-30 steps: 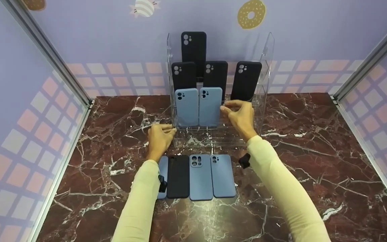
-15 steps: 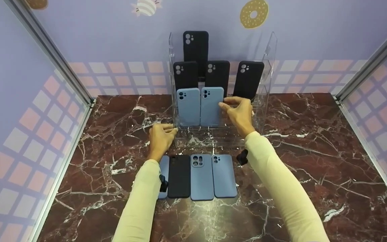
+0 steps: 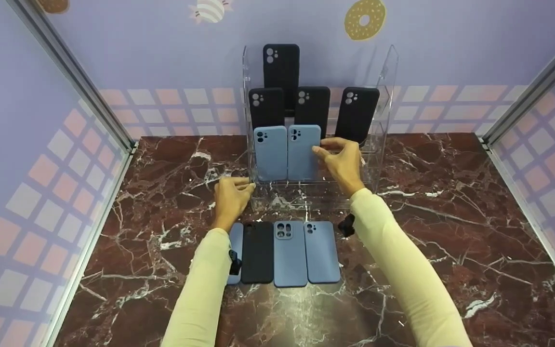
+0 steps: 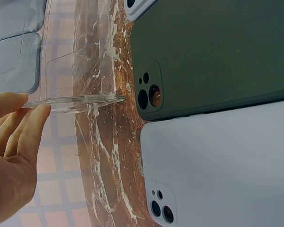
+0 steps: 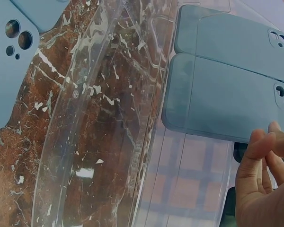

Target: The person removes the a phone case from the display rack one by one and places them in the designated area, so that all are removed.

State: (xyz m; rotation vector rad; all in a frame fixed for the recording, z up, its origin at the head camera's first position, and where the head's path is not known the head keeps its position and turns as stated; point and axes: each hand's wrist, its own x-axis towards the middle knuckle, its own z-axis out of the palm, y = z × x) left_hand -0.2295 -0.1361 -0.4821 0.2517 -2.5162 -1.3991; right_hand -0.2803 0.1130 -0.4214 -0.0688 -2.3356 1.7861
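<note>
At the left side of a clear acrylic display stand (image 4: 85, 99), my left hand (image 3: 231, 197) pinches the panel's edge between thumb and fingers. My right hand (image 3: 345, 165) pinches the right edge of a light blue phone case (image 3: 305, 156), which stands upright in the stand's front tier. Beside that case, on its left, leans another light blue phone case (image 3: 271, 156). In the right wrist view the thumb and fingertips (image 5: 262, 137) meet at the case's lower long edge, near its camera cutouts.
Black phone cases stand behind, among them one at the right (image 3: 357, 115) and one on the top tier (image 3: 281, 72). A row of flat cases lies on the marble table in front, including a black one (image 3: 257, 255) and a blue one (image 3: 322, 253). Patterned walls enclose three sides.
My right hand has shifted slightly up and left along the blue case's edge. The left hand keeps its hold on the stand.
</note>
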